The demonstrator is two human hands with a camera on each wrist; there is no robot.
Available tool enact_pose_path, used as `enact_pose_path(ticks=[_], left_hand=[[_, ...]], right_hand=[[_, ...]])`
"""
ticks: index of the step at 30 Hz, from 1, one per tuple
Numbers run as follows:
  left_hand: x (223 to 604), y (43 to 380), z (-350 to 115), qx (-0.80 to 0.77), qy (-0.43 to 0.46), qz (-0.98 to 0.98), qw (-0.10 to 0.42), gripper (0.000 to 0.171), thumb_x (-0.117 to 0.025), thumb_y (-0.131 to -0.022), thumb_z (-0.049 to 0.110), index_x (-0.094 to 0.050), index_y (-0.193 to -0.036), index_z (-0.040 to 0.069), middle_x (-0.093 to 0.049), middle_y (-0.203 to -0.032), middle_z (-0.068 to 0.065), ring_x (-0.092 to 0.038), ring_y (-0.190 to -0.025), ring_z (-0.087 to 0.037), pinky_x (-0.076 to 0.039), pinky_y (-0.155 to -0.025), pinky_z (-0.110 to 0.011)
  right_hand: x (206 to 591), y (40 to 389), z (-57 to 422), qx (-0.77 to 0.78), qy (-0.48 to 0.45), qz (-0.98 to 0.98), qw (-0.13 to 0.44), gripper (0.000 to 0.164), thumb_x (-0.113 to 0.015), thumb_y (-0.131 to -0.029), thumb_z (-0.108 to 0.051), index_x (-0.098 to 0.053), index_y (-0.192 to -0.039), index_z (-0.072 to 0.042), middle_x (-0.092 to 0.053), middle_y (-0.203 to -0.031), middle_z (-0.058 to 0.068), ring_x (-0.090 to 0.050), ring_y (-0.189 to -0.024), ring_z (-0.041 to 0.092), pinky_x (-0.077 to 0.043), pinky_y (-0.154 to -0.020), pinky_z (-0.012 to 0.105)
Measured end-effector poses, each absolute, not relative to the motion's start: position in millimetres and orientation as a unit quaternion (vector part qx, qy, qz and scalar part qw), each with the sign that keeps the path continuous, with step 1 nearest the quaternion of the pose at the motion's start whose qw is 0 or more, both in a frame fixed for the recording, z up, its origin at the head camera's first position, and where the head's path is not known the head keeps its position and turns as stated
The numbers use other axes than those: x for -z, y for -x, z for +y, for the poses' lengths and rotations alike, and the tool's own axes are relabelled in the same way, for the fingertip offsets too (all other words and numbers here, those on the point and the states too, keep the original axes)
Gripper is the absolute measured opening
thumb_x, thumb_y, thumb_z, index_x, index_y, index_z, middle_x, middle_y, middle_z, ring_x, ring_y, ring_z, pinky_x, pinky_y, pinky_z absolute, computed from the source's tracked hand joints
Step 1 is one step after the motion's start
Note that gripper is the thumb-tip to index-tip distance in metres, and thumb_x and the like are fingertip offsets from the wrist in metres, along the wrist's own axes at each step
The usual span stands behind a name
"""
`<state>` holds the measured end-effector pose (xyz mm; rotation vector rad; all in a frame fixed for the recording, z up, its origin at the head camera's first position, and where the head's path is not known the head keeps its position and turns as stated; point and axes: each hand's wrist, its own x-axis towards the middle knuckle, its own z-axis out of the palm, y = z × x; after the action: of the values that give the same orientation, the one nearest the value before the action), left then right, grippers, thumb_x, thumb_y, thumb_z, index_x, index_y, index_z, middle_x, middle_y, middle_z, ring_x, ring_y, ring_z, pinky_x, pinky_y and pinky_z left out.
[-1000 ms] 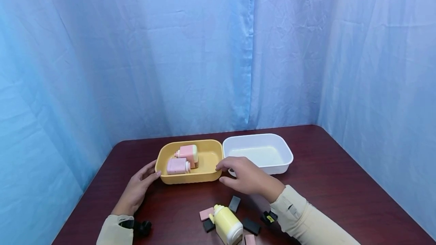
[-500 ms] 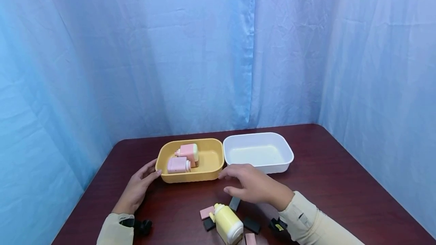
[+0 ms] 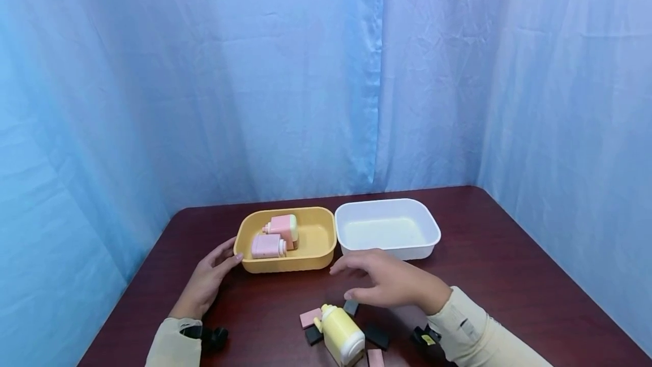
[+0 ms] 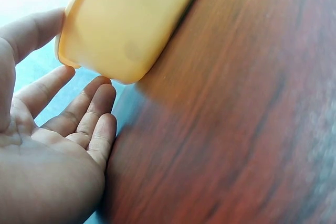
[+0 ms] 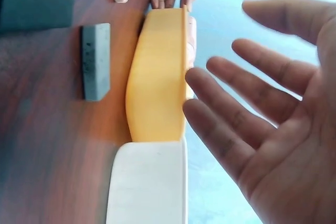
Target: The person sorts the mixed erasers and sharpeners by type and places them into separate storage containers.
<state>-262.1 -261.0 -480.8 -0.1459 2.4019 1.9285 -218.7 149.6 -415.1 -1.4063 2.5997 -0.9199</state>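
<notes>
**Two open hands beside the yellow tray**

Nearest the person, a pale yellow bottle (image 3: 341, 336) lies on its side on the dark wooden table (image 3: 509, 282), with small pink and black blocks scattered around it; a grey block (image 3: 350, 307) lies just beyond the bottle. Above that grey block hovers the right hand (image 3: 392, 282), fingers spread and relaxed, holding nothing, clear of the table and of both trays. The right wrist view shows its splayed fingers (image 5: 247, 108) apart from the tray's rim. Further left, the left hand (image 3: 206, 282) rests on the table with straight fingers, thumb and fingertips touching the near left corner of the yellow tray (image 3: 318, 256). The tray holds two pink bottles (image 3: 275, 238) lying on their sides. A white tray (image 3: 430, 245) stands just beside it on the right. Blue curtains (image 3: 305, 72) hang behind.
</notes>
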Motion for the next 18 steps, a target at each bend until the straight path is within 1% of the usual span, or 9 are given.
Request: enact_pose_path(ticks=[4,7,10,12,14,18], left_hand=[[481.2,261.2,-260.1,-0.629,0.048,0.775,0.031,0.079,-0.074,-0.094,0.049,-0.040,-0.160,0.024,-0.045,-0.159,-0.009,-0.044,-0.145,-0.025,-0.033,-0.123,-0.048],[482.1,259.3,-260.9,-0.630,0.048,0.774,0.031,0.079,-0.073,-0.094,0.050,-0.039,-0.160,0.024,-0.044,-0.159,-0.009,-0.042,-0.146,-0.026,-0.033,-0.123,-0.049],[482.5,258.9,-261.7,-0.633,0.046,0.772,0.035,0.078,-0.073,-0.094,0.049,-0.039,-0.160,0.025,-0.044,-0.160,-0.008,-0.042,-0.147,-0.026,-0.033,-0.123,-0.049],[482.6,259.3,-262.0,-0.633,0.043,0.772,0.036,0.077,-0.073,-0.095,0.048,-0.039,-0.160,0.025,-0.044,-0.160,-0.008,-0.042,-0.147,-0.026,-0.033,-0.122,-0.049],[482.8,260.4,-262.2,-0.636,0.040,0.770,0.037,0.076,-0.072,-0.095,0.047,-0.039,-0.160,0.025,-0.044,-0.160,-0.007,-0.043,-0.147,-0.026,-0.033,-0.122,-0.048],[482.7,261.4,-263.0,-0.637,0.039,0.769,0.036,0.076,-0.073,-0.095,0.047,-0.040,-0.160,0.025,-0.045,-0.159,-0.007,-0.043,-0.146,-0.025,-0.034,-0.122,-0.047]], right_hand=[[412.6,216.8,156.1,0.312,0.469,0.824,0.058,0.051,-0.074,-0.092,-0.036,-0.058,-0.140,-0.035,-0.064,-0.135,-0.012,-0.064,-0.118,0.010,-0.055,-0.099,0.037],[413.4,214.6,156.9,0.314,0.488,0.811,0.080,0.060,-0.075,-0.090,-0.045,-0.053,-0.145,-0.034,-0.060,-0.141,-0.011,-0.062,-0.123,0.014,-0.053,-0.102,0.038],[415.0,212.9,156.9,0.320,0.500,0.798,0.108,0.071,-0.078,-0.087,-0.047,-0.049,-0.150,-0.030,-0.056,-0.148,-0.007,-0.061,-0.128,0.018,-0.052,-0.104,0.039],[416.3,212.3,156.4,0.328,0.498,0.792,0.134,0.077,-0.081,-0.085,-0.047,-0.046,-0.152,-0.030,-0.054,-0.150,-0.006,-0.060,-0.130,0.019,-0.052,-0.105,0.039],[417.4,212.1,155.9,0.336,0.488,0.790,0.156,0.082,-0.083,-0.082,-0.048,-0.044,-0.152,-0.032,-0.053,-0.151,-0.007,-0.059,-0.132,0.020,-0.052,-0.105,0.040],[418.9,211.9,154.3,0.342,0.473,0.791,0.185,0.085,-0.085,-0.078,-0.051,-0.043,-0.152,-0.039,-0.050,-0.151,-0.016,-0.057,-0.134,0.018,-0.051,-0.107,0.041]])
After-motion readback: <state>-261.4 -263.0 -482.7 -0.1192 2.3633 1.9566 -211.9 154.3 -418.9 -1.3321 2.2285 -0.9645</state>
